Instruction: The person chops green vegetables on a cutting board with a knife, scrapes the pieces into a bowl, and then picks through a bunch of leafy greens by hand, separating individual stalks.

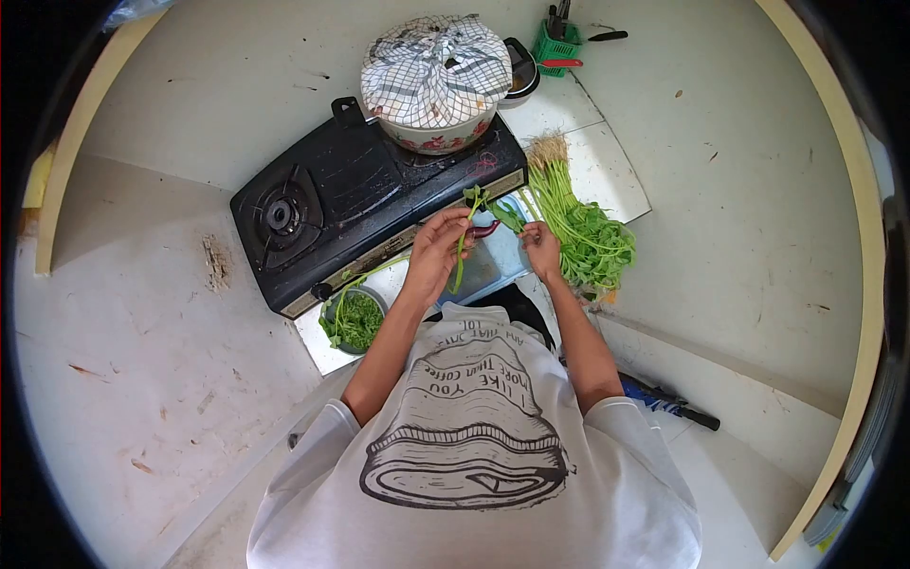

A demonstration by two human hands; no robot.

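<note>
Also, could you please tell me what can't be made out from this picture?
- Head view: whatever is in the pot, hidden by the checkered cloth.
- Head view: what the dark red object between the left hand and right hand is; too small to tell.
- Head view: the lower ends of the utensils, hidden by the green basket.
- Head view: the rest of the bluish plastic, cut off by the dark upper-left edge.

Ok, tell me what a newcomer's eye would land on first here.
Probably the big flowered pot under a checked cloth, at the right end of the black stove. Next, the bright green bunch of leafy stems, roots attached, lying just right of the stove, then the bold drawing on the white shirt at the bottom.
</note>
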